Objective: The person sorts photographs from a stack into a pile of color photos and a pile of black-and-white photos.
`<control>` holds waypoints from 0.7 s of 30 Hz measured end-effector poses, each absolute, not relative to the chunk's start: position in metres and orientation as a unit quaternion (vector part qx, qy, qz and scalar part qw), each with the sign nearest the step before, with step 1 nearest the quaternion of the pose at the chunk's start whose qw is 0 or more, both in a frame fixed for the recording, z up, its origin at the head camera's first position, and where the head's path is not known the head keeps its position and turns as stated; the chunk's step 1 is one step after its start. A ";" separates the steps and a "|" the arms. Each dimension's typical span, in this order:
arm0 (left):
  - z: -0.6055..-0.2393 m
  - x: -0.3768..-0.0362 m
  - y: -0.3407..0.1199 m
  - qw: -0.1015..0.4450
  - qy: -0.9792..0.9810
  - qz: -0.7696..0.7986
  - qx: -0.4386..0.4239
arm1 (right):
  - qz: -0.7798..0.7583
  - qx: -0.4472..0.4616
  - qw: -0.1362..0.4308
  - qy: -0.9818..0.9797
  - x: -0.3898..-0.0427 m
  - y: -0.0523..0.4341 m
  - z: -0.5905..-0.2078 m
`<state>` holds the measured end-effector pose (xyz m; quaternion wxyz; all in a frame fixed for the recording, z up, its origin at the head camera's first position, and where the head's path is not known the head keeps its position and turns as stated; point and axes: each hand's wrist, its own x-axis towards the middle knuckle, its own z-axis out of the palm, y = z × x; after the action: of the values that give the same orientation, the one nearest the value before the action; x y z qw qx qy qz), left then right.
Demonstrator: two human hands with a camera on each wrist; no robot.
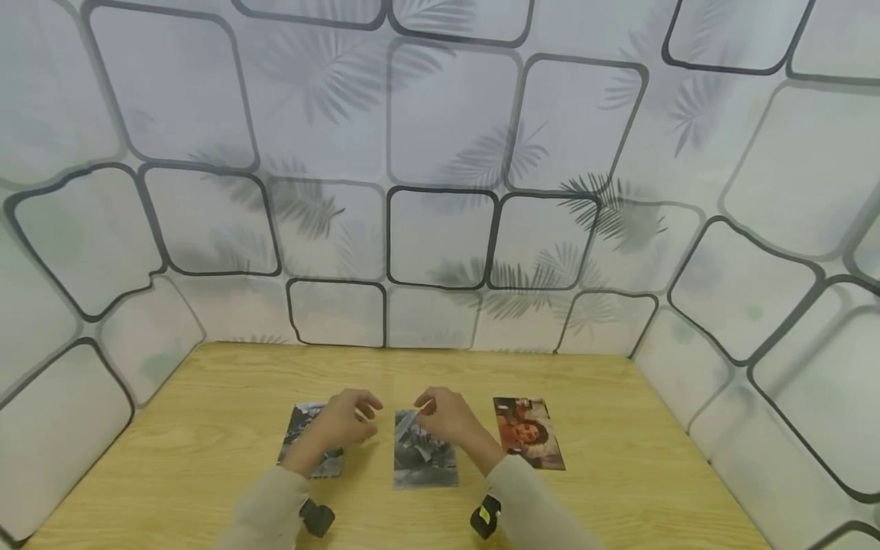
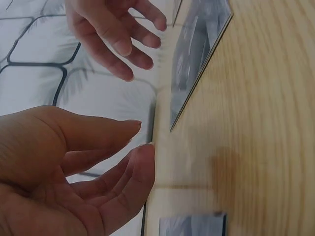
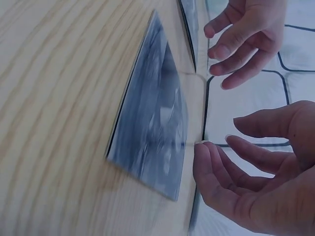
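Three photo prints lie in a row on the table. My left hand (image 1: 348,418) hovers over the inner edge of the black-and-white left photo (image 1: 292,437). Above the middle photo (image 1: 424,472), also black and white, is my right hand (image 1: 443,416), which hides part of its upper half. Both hands hold nothing, fingers loosely bent. In the left wrist view, the left hand's thumb and fingertips (image 2: 145,150) stand slightly apart. The right wrist view has a gap between the right thumb and fingers (image 3: 203,152). A colour photo (image 1: 529,434) showing people lies to the right.
The light wood-grain table (image 1: 605,496) ends at a pale curtain-like backdrop (image 1: 440,237) with dark rounded squares and leaf prints, which surrounds its back and sides. Small dark devices (image 1: 316,518) are worn at both wrists, over light sleeves (image 1: 264,508).
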<state>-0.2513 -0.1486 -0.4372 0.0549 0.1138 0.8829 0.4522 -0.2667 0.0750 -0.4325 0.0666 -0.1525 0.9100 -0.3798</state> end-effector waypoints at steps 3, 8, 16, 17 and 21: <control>-0.441 -0.253 -0.139 0.060 0.879 0.460 0.113 | -0.369 -0.158 0.060 0.914 -0.266 0.088 -0.435; -0.449 -0.255 -0.127 0.063 0.879 0.459 0.112 | -0.359 -0.156 0.057 0.918 -0.266 0.103 -0.439; -0.455 -0.260 -0.115 0.053 0.890 0.440 0.108 | -0.373 -0.145 0.043 0.916 -0.266 0.110 -0.447; -0.455 -0.260 -0.113 0.055 0.891 0.437 0.107 | -0.374 -0.144 0.040 0.915 -0.266 0.110 -0.448; -0.456 -0.261 -0.110 0.062 0.899 0.423 0.096 | -0.391 -0.142 0.031 0.909 -0.266 0.111 -0.452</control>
<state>-0.2613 -0.1099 -0.4560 0.0622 0.0963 0.8988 0.4232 -0.2660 0.1114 -0.4516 0.0305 -0.1418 0.9090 -0.3908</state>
